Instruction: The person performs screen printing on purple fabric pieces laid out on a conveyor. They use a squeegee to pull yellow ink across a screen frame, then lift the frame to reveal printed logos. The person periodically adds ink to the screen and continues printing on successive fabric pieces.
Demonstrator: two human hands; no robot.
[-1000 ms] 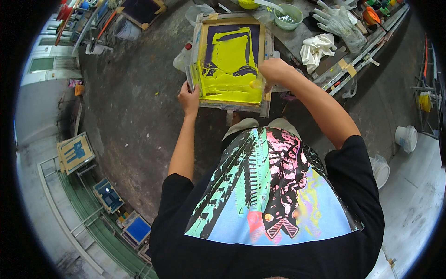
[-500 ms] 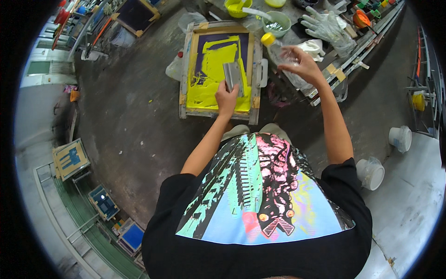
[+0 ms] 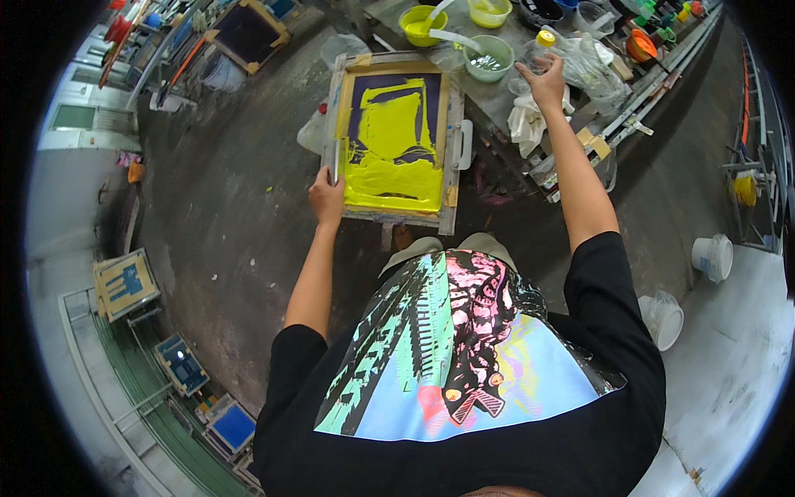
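So, left hand (image 3: 326, 199): closed round a thin grey scraper (image 3: 339, 159), at the screen frame's (image 3: 397, 60) left side.
Right hand (image 3: 543, 83): half open around a clear yellow-capped bottle (image 3: 544, 55) at the worktop (image 3: 489, 96); can't tell if gripping.
Bottle: probably light, squeezable; take mid-body.
Scraper: likely stiff, maybe slick; hold the back.

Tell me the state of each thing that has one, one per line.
Screen frame: lying flat, mesh partly covered in yellow ink
Metal scraper: held in the left hand
Clear bottle: capped, at the right hand; grip unclear
Pale green bowl: uncovered, white spatula resting in it
White cloth: crumpled
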